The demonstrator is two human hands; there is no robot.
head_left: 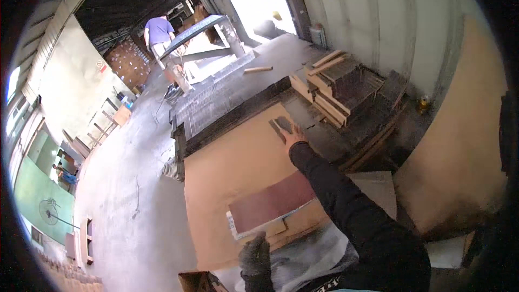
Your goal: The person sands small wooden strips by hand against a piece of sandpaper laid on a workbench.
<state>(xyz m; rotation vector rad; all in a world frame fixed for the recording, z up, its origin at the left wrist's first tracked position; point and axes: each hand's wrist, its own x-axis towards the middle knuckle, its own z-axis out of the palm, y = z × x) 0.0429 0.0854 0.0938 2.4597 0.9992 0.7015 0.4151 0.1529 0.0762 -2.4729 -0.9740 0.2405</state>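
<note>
My right hand point(293, 137), bare below a black sleeve, reaches far forward over a large tan board point(232, 165). Its fingers grip a flat grey block point(280, 124), possibly a sanding block, near the board's far right edge. Nearer to me lies a dark red rectangular sheet point(273, 201) that looks like sandpaper, with a pale edge under it. A small tan piece point(278, 229) sticks out below the sheet. My left hand point(255, 254), in a dark grey glove, is held low by the board's near edge, below the sheet. Its fingers are too blurred to read.
Wooden strips point(327, 100) are stacked at the right beyond the board. A short rod point(258, 69) lies on the grey surface farther off. Beyond stands a metal frame point(197, 38), with a person in purple point(159, 31) beside it. A large tan panel point(454, 130) leans at the right.
</note>
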